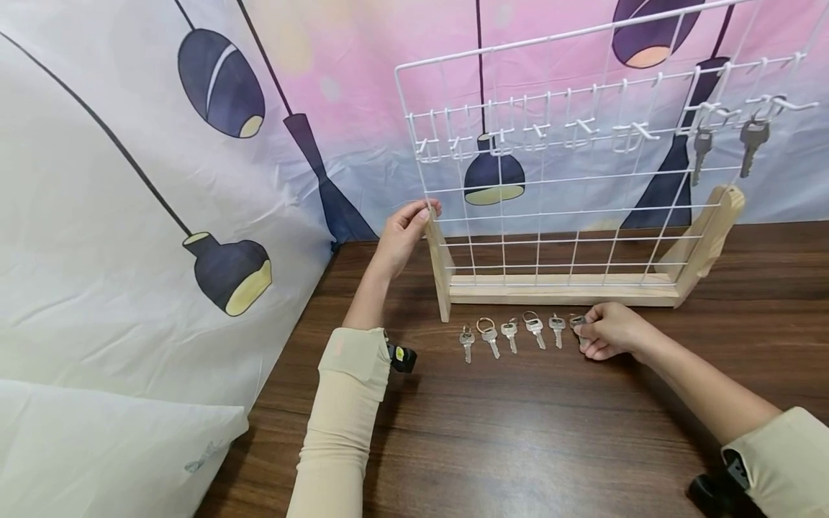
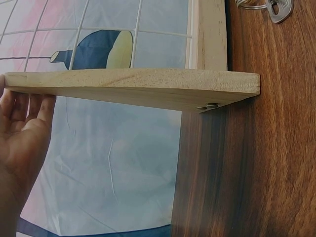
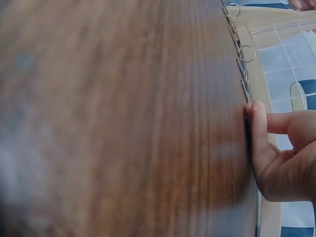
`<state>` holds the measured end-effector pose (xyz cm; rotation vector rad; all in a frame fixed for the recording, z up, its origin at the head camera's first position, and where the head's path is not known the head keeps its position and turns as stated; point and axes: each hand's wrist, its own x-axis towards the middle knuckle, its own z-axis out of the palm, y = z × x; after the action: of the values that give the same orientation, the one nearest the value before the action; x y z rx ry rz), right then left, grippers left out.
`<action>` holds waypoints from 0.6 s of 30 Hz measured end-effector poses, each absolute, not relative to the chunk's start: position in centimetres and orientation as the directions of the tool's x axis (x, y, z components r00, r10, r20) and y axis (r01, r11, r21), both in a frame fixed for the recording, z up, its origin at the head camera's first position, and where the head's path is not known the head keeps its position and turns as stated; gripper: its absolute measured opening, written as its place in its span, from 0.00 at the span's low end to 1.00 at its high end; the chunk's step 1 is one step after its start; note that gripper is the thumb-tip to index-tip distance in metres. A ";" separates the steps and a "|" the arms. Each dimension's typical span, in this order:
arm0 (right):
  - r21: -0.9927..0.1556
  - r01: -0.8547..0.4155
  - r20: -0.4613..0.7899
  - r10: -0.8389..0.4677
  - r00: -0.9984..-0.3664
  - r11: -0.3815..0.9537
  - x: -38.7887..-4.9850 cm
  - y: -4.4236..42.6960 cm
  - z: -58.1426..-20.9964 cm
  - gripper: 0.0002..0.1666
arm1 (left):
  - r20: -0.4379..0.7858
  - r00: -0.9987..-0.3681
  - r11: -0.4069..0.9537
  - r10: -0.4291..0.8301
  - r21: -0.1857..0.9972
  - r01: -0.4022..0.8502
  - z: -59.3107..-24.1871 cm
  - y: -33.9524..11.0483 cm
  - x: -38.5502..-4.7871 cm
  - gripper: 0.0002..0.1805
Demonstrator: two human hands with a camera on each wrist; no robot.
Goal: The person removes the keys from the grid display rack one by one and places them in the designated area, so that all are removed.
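Observation:
A white wire grid rack (image 1: 518, 214) on a wooden stand (image 1: 563, 293) stands on the table. My left hand (image 1: 403, 234) holds the top of the stand's left side post (image 1: 442, 270); in the left wrist view, the fingers of that hand (image 2: 27, 133) lie against the post's outer face. Low at the table, my right hand (image 1: 612, 332) pinches the rightmost key (image 1: 577, 323) of a row, partly hidden by the fingers. The other keys (image 1: 534, 329) lie left of it, in front of the stand, several with rings. In the right wrist view, the right hand's fingertips touch the tabletop.
Two keys (image 1: 753, 142) hang from hooks at the rack's upper right. Several white hooks (image 1: 536, 135) with no keys line the grid to their left. A printed cloth (image 1: 363, 86) hangs behind, and pale fabric (image 1: 116, 446) covers the table's left side.

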<state>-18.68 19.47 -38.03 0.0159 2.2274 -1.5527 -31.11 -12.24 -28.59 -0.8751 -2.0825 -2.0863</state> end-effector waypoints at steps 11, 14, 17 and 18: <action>-0.878 0.220 -0.321 -0.182 -0.929 0.426 -18.4 18.9 -38.3 0.11 | 0.425 -0.837 -0.096 0.343 0.903 0.419 -28.5 -12.3 -31.2 0.18; -0.877 0.216 -0.313 -0.168 -0.935 0.429 -18.3 18.8 -38.3 0.12 | 0.424 -0.836 -0.094 0.350 0.903 0.418 -28.5 -12.3 -31.2 0.18; -0.879 0.218 -0.309 -0.157 -0.938 0.425 -18.2 18.8 -38.2 0.12 | 0.422 -0.835 -0.084 0.353 0.903 0.421 -28.6 -12.3 -31.4 0.18; -0.879 0.221 -0.309 -0.151 -0.939 0.423 -18.1 18.7 -38.1 0.12 | 0.423 -0.835 -0.082 0.354 0.903 0.422 -28.6 -12.3 -31.4 0.18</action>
<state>-18.13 18.71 -38.12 0.0602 2.3404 -1.5222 -31.41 -12.33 -28.61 -0.8857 -2.0935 -2.0942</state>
